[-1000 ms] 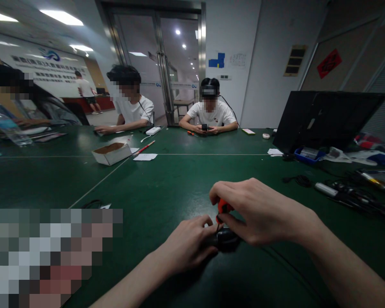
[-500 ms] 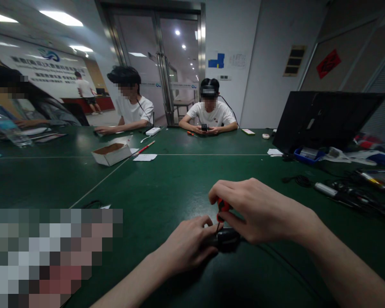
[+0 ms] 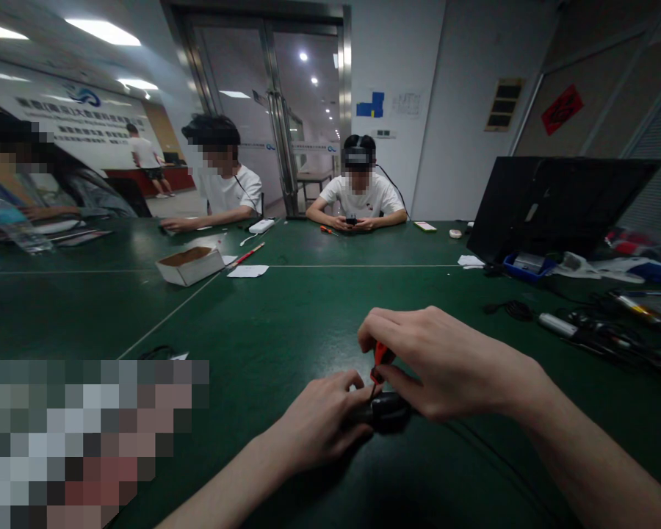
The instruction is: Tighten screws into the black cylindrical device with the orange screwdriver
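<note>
In the head view, my right hand point(image 3: 427, 360) is closed round the red and black handle of a screwdriver point(image 3: 383, 354). The screwdriver stands nearly upright, its thin shaft pointing down at a black, rounded device with a cable point(image 3: 390, 411). Where exactly the tip meets the device is hidden by my fingers. My left hand point(image 3: 330, 415) is closed on the left end of that device, holding it down against the green table point(image 3: 286, 323). A dark cable trails from the device to the lower right, passing beneath my right forearm.
A white open box point(image 3: 192, 266), papers point(image 3: 247, 271) and a red stick point(image 3: 249, 254) lie ahead to the left. To the right stand a black monitor point(image 3: 562, 209), a blue tray point(image 3: 529, 266) and several cabled tools point(image 3: 589, 334). Several people sit around the table.
The red screwdriver handle has turned slightly in my right hand's fingers. Both hands and the black device keep nearly the same place.
</note>
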Motion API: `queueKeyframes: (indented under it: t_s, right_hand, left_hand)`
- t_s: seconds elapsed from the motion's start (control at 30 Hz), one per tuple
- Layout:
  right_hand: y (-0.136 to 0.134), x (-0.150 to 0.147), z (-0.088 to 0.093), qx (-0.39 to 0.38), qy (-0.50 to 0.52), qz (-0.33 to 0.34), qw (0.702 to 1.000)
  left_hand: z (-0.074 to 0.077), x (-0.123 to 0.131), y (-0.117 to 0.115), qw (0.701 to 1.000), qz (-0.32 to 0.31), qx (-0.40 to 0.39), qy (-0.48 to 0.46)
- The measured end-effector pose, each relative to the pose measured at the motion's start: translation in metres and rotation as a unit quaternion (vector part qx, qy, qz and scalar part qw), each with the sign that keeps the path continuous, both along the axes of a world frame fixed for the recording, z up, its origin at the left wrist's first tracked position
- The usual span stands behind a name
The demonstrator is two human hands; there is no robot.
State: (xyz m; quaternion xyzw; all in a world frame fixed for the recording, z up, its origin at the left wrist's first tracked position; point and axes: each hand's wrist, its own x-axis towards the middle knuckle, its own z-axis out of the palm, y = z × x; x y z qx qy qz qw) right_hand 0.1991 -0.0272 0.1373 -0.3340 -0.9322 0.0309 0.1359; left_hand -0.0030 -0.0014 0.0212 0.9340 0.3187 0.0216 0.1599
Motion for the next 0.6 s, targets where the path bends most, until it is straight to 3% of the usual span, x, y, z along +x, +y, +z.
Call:
queueKeyframes:
  t_s: [0.33, 0.5, 0.6]
  right_hand:
    - [0.0030, -0.0025, -0.0024, 0.078, -0.050, -0.034, 0.995]
    - [-0.0013, -0.0031, -0.0020, -0.003, 0.001, 0.023, 1.000]
    - [0.0007, -0.0033, -0.0055, -0.008, 0.015, 0.030, 0.999]
  left_hand:
    - [-0.0008, -0.0001, -0.0012, 1.000, 0.009, 0.003, 0.006]
    - [-0.0026, -0.0007, 0.0004, 1.000, 0.001, -0.001, -0.007]
    - [-0.0051, -0.0020, 0.0015, 1.000, -0.005, 0.009, -0.008]
